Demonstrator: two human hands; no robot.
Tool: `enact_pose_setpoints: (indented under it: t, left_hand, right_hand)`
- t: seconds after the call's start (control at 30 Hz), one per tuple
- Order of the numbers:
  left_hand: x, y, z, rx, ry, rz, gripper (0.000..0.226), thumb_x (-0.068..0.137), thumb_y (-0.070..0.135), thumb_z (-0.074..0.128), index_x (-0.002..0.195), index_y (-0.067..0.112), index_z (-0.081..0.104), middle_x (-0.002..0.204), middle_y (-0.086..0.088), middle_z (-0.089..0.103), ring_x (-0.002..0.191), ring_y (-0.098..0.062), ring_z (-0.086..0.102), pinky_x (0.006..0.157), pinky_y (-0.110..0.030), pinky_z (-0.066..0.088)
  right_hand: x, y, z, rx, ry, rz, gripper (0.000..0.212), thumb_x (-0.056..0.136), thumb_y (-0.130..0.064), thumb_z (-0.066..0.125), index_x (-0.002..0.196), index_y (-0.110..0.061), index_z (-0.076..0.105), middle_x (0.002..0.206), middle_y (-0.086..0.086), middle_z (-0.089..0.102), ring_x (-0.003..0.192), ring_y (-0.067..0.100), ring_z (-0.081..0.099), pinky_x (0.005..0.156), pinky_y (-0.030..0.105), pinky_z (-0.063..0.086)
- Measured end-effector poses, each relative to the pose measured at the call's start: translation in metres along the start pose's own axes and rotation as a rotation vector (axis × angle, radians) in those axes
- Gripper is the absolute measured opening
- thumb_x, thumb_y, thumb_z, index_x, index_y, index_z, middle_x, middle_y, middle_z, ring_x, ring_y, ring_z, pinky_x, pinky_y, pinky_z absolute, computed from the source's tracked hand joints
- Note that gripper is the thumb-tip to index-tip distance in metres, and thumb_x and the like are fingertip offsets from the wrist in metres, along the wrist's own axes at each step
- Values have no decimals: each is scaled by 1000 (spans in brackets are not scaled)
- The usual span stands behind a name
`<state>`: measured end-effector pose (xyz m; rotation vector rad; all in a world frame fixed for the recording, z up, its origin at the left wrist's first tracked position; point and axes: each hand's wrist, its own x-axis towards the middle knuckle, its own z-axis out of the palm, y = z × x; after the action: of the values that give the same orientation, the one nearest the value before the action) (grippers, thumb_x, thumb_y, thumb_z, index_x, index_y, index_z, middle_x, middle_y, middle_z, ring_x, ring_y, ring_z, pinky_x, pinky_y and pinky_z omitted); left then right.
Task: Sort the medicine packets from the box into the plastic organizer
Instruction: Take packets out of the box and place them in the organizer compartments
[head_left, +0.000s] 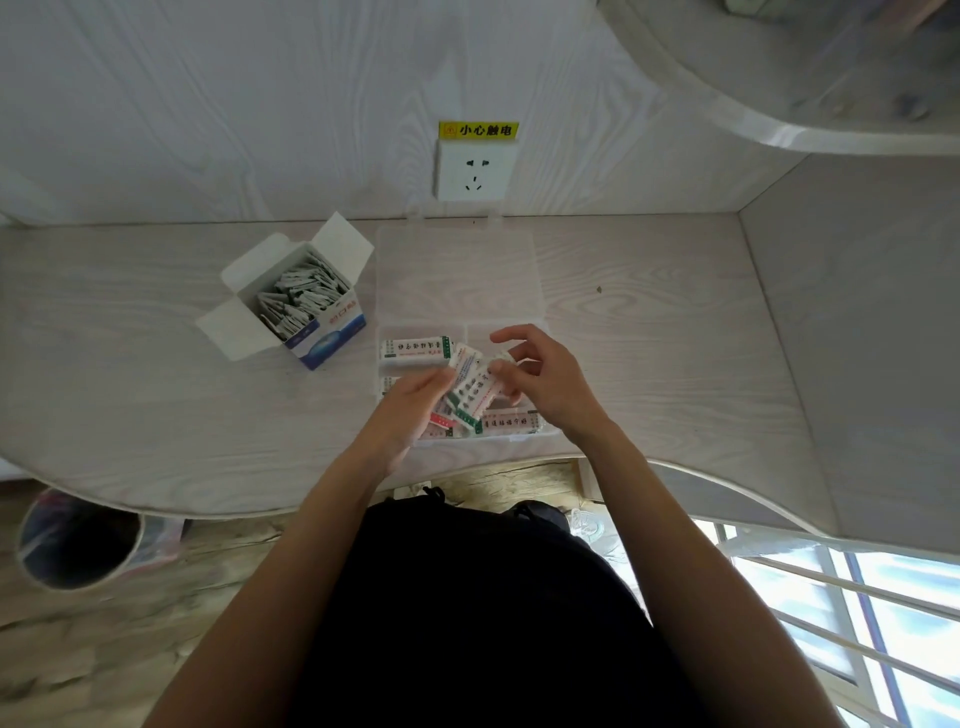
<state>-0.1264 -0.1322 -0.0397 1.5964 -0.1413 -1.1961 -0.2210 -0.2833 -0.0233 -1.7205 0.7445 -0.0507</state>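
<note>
A clear plastic organizer (540, 332) lies on the desk with its lid (457, 270) folded open toward the wall. Packets lie in its compartments, one (415, 351) at the back left and one (511, 421) at the front right. My left hand (410, 410) holds a fanned bunch of medicine packets (470, 395) above the organizer's front half. My right hand (540, 379) pinches the top end of one packet in that bunch between thumb and fingers. An open blue and white box (337, 322) full of packets stands to the left of the organizer.
A wall socket (470, 171) with a yellow warning label sits behind the organizer. A curved shelf (779, 104) hangs at the upper right. Below the desk edge a waste bin (78, 540) stands on the floor at the left. A window is at the lower right.
</note>
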Motion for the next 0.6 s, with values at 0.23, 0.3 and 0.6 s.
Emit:
enact_pose_setpoints:
  t: [0.23, 0.3, 0.6]
  left_hand:
    - [9, 8, -11, 209, 221, 206, 16, 94, 24, 52, 102, 21, 65, 88, -2, 69, 77, -17, 63, 68, -25, 49]
    - [15, 15, -8, 394, 238, 306, 16, 93, 24, 54, 106, 20, 63, 91, 3, 67, 76, -10, 63, 60, -15, 47]
    - [36, 33, 20, 775, 140, 478, 17, 87, 36, 61, 95, 22, 66, 85, 12, 67, 73, -4, 63, 69, -26, 55]
  right_hand:
    - [4, 19, -14, -211, 222, 70, 6, 89, -10, 61, 85, -14, 63, 81, 3, 66, 50, 2, 62, 53, 19, 53]
    - [4, 24, -9, -329, 263, 84, 4, 88, -17, 63, 83, -18, 63, 81, -1, 68, 54, 5, 63, 62, 27, 53]
    - [6, 23, -8, -742, 130, -12, 14, 88, -29, 63, 95, -21, 71, 94, -5, 70, 86, 15, 64, 74, 30, 43]
